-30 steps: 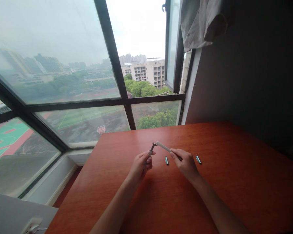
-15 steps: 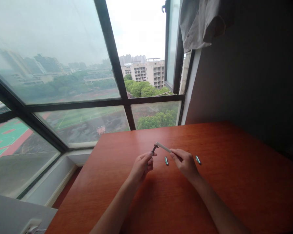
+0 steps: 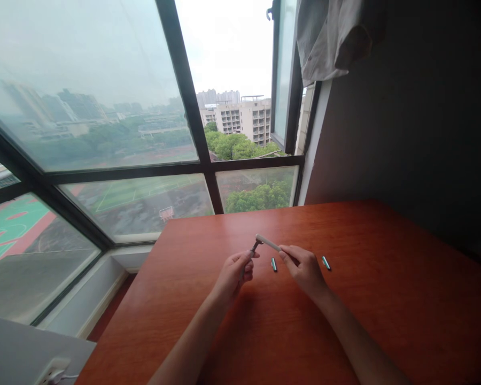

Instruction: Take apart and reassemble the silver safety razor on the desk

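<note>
My left hand [image 3: 234,274] is closed around a slim dark-grey razor handle [image 3: 255,247], whose narrow neck sticks up past the fingertips. In my right hand [image 3: 305,270], a pale thin stick [image 3: 269,243] is pinched between thumb and fingers and points to the upper left. The stick's far end meets the top of the handle, touching or very close; its exact kind is too small to tell. Between my hands lies a small teal-and-black razor cartridge [image 3: 273,264] on the table. A second, similar cartridge [image 3: 326,262] rests just right of my right hand.
The reddish-brown wooden table [image 3: 264,331] reaches to a dark-framed window [image 3: 152,170] at the back. One window pane [image 3: 281,75] is swung out. Grey cloth [image 3: 324,43] hangs at the upper right before a dark wall. A wall socket [image 3: 54,371] is at the lower left.
The tip of the razor handle has shifted slightly right and down against the stick. Both hands are otherwise nearly still, and the cartridges lie where they were.
</note>
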`<state>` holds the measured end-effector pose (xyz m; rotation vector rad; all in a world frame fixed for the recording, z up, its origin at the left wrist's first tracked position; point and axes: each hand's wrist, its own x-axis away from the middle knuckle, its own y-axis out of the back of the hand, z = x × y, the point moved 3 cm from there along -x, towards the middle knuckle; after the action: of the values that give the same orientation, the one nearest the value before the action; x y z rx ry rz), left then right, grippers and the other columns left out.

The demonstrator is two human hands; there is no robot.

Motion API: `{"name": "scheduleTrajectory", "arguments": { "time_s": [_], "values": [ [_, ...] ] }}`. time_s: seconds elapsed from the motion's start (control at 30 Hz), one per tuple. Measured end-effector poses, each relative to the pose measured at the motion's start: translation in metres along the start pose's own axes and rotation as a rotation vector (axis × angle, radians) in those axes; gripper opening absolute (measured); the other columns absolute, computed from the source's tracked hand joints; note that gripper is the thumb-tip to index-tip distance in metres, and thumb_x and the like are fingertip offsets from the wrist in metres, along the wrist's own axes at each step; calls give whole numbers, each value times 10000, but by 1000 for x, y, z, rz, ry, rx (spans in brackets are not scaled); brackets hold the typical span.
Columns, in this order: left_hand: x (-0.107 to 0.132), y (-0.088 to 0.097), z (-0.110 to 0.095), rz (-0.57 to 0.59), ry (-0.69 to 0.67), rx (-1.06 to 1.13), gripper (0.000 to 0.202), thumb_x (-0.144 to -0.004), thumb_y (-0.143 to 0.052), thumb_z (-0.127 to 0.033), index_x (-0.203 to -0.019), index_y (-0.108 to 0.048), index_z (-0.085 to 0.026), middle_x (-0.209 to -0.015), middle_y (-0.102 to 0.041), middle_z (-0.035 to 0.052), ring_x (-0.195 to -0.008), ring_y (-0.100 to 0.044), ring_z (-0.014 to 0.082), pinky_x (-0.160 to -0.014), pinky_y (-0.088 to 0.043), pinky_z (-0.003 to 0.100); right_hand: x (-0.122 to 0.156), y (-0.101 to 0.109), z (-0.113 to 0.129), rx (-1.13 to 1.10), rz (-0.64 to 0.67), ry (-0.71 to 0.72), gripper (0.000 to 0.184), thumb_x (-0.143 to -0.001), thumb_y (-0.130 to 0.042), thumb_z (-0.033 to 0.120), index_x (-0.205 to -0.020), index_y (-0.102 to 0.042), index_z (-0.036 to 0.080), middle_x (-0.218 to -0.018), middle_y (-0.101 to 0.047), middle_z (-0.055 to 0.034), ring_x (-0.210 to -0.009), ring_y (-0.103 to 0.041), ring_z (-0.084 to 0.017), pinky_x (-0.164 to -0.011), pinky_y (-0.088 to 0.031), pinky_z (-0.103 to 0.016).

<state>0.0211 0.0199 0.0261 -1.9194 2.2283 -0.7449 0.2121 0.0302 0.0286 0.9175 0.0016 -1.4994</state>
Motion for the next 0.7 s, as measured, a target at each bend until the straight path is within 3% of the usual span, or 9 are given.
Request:
{"name": "scheduleTrajectory", "arguments": {
  "time_s": [0.3,0.47,0.7],
  "values": [
    [-2,4,-1,0,-77,-63,410,-719,-718,-456,-928,-674,-107,-609,-472,-18,-514,-374,64,-493,-257,207,-1,0,-3,-34,-21,-42,253,-896,-491,299,-922,-716,185,-842,-717,-74,-752,-658,-211,-666,-489,-286],
    [-7,10,1,-41,-130,-136,453,-706,-720,-481,-973,-678,-117,-639,-512,-7,-535,-382,73,-507,-257,210,-2,0,2,-126,88,-79,314,-911,-464,331,-893,-724,157,-660,-657,-30,-612,-601,-170,-565,-432,-246],
    [-12,18,4,-62,-197,-210,452,-731,-703,-464,-1037,-684,-131,-691,-537,11,-600,-417,92,-554,-297,210,-2,1,4,-164,119,-76,342,-916,-457,359,-949,-723,146,-644,-626,-21,-601,-575,-159,-559,-405,-237]
  ]
}}
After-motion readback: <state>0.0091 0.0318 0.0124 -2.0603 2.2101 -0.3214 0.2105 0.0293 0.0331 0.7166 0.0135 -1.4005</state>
